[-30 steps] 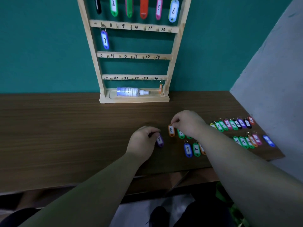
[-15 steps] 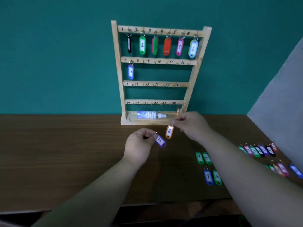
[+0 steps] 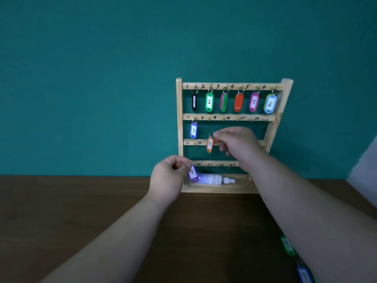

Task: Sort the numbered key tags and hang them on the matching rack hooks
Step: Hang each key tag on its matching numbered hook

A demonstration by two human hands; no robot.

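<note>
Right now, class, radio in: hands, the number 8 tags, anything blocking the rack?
Right hand pinches orange tag 8 by its ring, below hook 8. Left hand pinches purple tag 8, low by the rack. Hook 8 bare; tag 7 hangs beside.

Blocked along the top rail of the rack (image 3: 179, 129) by six hanging tags (image 3: 209, 102). Open under its second rail, right of tag 7 (image 3: 193, 130). Crossed before the third rail by the right grip (image 3: 236, 141) pinching orange tag 8 (image 3: 209, 144). Crowded at the rack's lower left corner by the left grip (image 3: 167, 178) and purple tag (image 3: 192, 174); bottle (image 3: 212, 178) lying in its base. Open bench (image 3: 81, 221) left of the rack.
</note>
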